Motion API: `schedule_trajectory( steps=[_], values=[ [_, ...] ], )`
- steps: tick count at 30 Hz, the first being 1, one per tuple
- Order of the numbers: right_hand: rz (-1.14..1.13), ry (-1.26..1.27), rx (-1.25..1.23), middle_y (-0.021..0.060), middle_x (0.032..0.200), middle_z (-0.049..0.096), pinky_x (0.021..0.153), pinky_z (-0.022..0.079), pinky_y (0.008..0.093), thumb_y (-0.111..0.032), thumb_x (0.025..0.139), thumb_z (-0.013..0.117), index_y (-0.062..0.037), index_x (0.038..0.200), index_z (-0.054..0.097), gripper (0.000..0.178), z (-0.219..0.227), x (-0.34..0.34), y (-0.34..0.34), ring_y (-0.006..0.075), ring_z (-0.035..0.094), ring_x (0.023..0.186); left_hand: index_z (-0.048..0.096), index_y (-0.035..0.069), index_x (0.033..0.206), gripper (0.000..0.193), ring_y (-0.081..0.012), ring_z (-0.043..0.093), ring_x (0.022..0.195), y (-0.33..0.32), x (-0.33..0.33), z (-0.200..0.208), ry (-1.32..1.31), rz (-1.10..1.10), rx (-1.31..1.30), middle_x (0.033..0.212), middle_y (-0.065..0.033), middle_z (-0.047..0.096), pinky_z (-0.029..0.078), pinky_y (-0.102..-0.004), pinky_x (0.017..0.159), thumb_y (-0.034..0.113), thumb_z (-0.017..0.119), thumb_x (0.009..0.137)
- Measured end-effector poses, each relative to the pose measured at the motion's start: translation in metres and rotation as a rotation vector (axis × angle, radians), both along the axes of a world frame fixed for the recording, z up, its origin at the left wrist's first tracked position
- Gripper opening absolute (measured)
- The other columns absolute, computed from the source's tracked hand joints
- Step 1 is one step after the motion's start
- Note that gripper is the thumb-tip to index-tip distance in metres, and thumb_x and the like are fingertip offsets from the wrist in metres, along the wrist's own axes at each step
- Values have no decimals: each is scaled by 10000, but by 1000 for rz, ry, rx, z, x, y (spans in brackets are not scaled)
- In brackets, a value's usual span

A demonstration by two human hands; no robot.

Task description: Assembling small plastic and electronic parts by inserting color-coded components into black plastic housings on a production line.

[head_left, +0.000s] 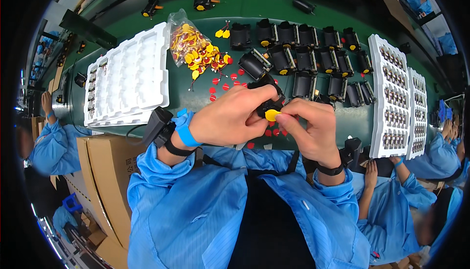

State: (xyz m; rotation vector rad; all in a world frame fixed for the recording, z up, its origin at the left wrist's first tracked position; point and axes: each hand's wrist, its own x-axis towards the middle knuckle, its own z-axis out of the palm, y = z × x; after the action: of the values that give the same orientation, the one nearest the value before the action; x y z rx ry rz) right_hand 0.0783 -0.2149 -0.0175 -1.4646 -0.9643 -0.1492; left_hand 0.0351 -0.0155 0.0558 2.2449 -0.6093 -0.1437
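Note:
My left hand is closed around a black plastic housing above the near edge of the green table. Against the housing's near end sits a round yellow disc, pinched at its edge between the thumb and forefinger of my right hand. My fingers hide much of the housing, so I cannot tell whether the disc is stuck to it. Small red round pieces lie scattered beside and under my hands. Beyond my left hand, a pile of yellow discs with thin wires spills from a clear plastic bag.
Several rows of black housings stand on the table ahead and to the right. A white moulded tray is at the left; filled white trays are at the right. A cardboard box stands lower left. Co-workers in blue sit on both sides.

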Motion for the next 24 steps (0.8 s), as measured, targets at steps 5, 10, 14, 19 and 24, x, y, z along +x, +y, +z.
schedule_trajectory(
  steps=[5,10,14,19,24],
  values=[
    [-99,-54,-13,93,679,638,509,435,292,-13,853,714,17,833,667,59,3,-2,3,187,615,569,534,20,1067,301,-165,481,457,1,-4,6,-10,13,27,608,-81,465,319,-329,454,2,678,803],
    [59,76,-20,102,734,660,561,493,278,-21,825,737,21,896,661,112,-7,1,-1,163,643,629,527,18,1056,172,-254,529,539,6,-8,3,-75,-68,1,652,-120,490,365,-369,517,89,624,933],
    [15,121,170,130,902,705,703,564,290,-31,814,750,44,1110,657,319,-1,-4,18,166,692,794,547,11,1041,129,-284,547,568,5,-15,3,-146,-37,-30,683,-136,515,382,-373,527,91,596,953],
    [186,168,467,215,1129,694,885,554,339,-33,763,770,137,1326,538,632,-14,-1,21,225,700,1003,567,-2,1031,102,-324,555,592,-12,-34,0,-123,83,-242,716,-145,533,420,-378,561,51,572,945],
    [46,-64,348,251,1218,656,981,520,380,-78,721,805,133,1348,508,725,-16,-7,-3,280,685,1092,566,-11,1058,141,-325,580,605,-27,-35,-6,-217,13,-299,726,-159,554,435,-383,560,52,598,935]
  ],
)
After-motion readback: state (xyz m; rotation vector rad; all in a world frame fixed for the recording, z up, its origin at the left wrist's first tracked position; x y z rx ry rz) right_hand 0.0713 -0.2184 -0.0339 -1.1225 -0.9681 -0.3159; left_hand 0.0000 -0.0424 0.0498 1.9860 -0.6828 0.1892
